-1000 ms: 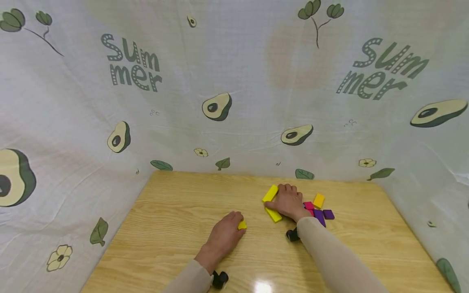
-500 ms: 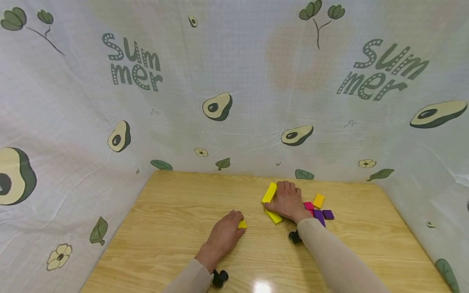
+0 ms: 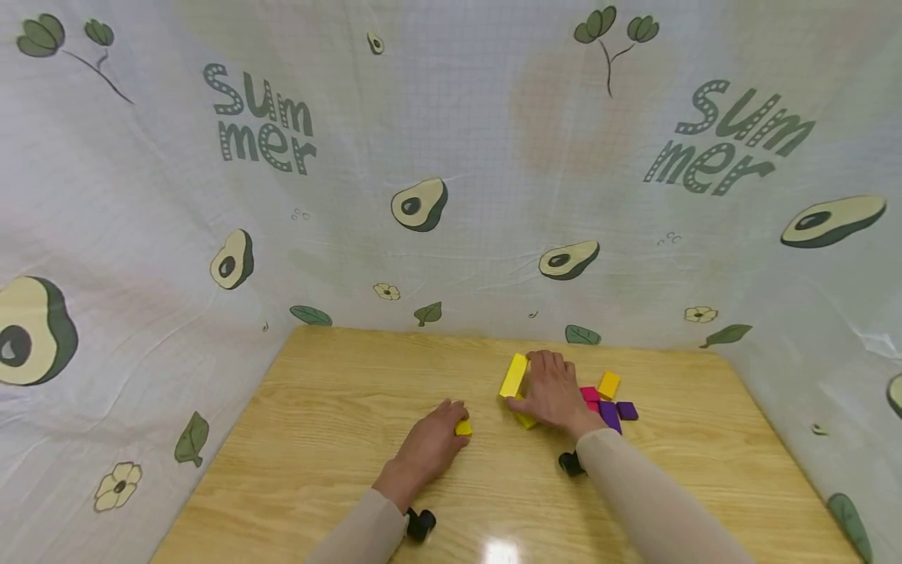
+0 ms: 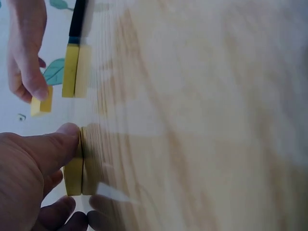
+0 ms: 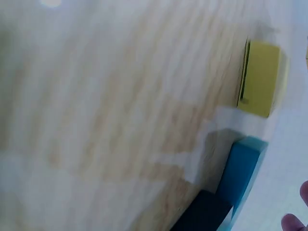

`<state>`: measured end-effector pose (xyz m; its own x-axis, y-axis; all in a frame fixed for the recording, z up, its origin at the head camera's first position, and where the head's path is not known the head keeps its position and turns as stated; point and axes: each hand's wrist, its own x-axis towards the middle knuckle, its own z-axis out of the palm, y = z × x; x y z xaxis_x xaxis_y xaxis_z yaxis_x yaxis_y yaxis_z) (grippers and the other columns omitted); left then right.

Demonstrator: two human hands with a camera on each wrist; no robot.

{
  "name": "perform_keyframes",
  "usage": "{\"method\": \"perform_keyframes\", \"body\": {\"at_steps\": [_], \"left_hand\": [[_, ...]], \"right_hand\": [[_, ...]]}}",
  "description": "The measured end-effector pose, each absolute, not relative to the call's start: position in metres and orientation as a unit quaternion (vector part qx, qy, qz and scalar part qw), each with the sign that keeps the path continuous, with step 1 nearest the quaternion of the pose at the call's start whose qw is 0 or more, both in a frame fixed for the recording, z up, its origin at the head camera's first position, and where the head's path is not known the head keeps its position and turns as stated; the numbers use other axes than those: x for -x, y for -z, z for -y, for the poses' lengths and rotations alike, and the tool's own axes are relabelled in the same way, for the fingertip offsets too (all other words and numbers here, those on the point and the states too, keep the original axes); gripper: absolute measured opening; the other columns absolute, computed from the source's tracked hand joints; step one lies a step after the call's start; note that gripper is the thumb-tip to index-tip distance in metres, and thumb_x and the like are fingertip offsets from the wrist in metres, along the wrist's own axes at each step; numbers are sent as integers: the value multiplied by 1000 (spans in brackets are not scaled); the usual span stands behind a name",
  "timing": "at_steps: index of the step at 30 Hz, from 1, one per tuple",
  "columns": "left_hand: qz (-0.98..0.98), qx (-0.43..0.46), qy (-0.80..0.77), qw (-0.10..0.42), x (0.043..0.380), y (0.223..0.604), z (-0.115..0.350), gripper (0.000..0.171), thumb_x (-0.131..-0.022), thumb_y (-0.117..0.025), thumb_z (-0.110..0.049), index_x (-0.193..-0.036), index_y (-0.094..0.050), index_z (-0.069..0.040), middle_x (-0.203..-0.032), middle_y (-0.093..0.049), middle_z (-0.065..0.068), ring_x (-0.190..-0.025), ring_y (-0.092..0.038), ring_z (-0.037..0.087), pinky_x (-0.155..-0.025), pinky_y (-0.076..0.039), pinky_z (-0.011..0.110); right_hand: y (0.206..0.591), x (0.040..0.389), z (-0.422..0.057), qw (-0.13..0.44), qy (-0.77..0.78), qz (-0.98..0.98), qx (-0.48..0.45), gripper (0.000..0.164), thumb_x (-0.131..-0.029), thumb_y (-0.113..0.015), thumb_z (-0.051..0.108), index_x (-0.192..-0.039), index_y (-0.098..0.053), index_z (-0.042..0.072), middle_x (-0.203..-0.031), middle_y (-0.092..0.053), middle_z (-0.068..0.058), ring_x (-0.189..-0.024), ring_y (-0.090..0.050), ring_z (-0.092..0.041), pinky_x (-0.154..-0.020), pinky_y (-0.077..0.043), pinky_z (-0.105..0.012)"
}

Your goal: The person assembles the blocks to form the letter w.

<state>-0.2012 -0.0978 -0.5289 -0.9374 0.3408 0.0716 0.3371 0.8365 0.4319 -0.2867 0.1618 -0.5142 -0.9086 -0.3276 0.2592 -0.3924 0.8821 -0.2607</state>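
Observation:
My left hand [image 3: 431,440] rests on the table and pinches a small yellow block [image 3: 463,428] between thumb and fingers. The left wrist view shows the thumb on top of this yellow block [image 4: 73,175], which touches the wood. Farther right, my right hand [image 3: 553,394] grips a long yellow block [image 3: 514,376] between thumb and fingers. That yellow block [image 4: 41,102] is off the tabletop in the left wrist view. Below it another yellow block [image 3: 525,421] lies on the table, partly hidden by the right hand. Only fingertips [image 5: 292,222] of the right hand show in its wrist view.
Beside the right hand lie pink blocks [image 3: 589,395], purple blocks [image 3: 610,416] and an orange block [image 3: 609,385]. The right wrist view shows a blue block [image 5: 242,168] and a dark block [image 5: 202,211]. A printed cloth [image 3: 486,157] surrounds the wooden table [image 3: 338,407].
My right hand has raised the long yellow block and shifted it slightly left, over part of the lower yellow block. The left hand keeps its grip and barely moves.

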Motion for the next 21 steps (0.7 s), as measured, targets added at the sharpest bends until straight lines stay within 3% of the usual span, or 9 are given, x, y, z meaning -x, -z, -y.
{"method": "perform_keyframes", "body": {"at_steps": [14, 21], "left_hand": [[-956, -175, -237, 0, 188, 530, 122, 48, -100, -75, -26, -142, -62, -8, -154, -58, 12, -143, -55, 31, -118, -47, 49], [-952, -175, -253, -2, 174, 528, 143, 52, -98, -77, -32, -142, -63, -8, -155, -55, 15, -145, -51, 35, -117, -47, 54]], "right_hand": [[512, 250, -136, 132, -160, 945, -252, 89, -76, -85, 58, -136, -53, 1, -130, -57, -17, -121, -52, -38, -100, -45, -58], [515, 230, -112, 103, -155, 936, -298, 90, -78, -83, 61, -139, -52, 3, -135, -57, -16, -126, -51, -38, -103, -46, -57]]}}
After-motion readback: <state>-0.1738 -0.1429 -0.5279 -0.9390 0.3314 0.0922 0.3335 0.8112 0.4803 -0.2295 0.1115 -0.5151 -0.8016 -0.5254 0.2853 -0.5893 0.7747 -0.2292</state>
